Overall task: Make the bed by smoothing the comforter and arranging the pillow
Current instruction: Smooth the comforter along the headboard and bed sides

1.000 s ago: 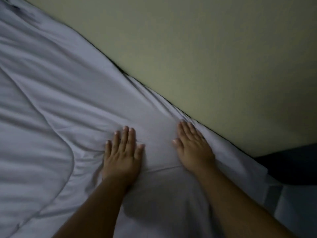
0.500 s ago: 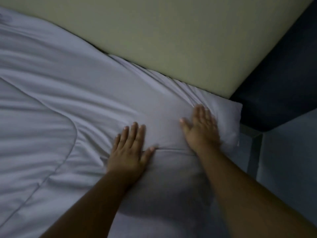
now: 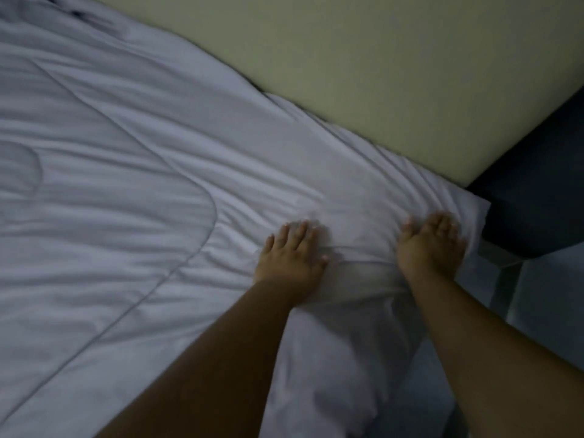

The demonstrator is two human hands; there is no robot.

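Left hand: your left hand lies flat, fingers spread, on the white comforter.
Right hand: your right hand presses flat at its 3 o'clock, near the comforter's corner.

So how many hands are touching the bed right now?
2. The left hand presses flat on the white comforter; the right hand presses near its corner by the wall.

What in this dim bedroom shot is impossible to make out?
- Pillow: none identifiable in the head view; possibly under the white comforter.
- Palms of the left hand and right hand: pressed flat on the fabric.
- Dark object at right: too dim to name.
- Bed's far end: cut off.
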